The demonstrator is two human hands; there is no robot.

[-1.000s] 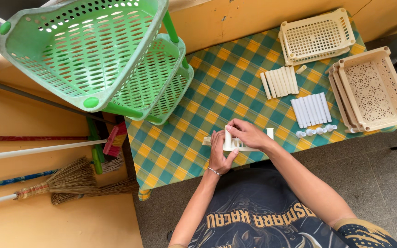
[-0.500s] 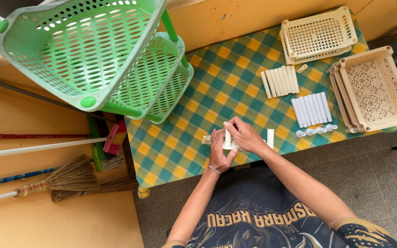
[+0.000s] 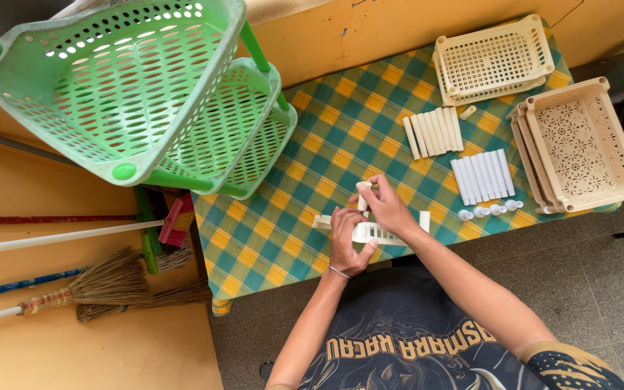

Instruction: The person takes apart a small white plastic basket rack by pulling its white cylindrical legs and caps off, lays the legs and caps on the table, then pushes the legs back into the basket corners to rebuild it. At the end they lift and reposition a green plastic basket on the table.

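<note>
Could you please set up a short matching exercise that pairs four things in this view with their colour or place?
Things:
1. stacked corner baskets
2. tablecloth
3. brooms
4. white tube

Descriptions:
A. green and yellow checks
B. in the right hand
C. on the floor left of the table
D. green, perforated

Pairs: 1-D, 2-A, 3-C, 4-B
</note>
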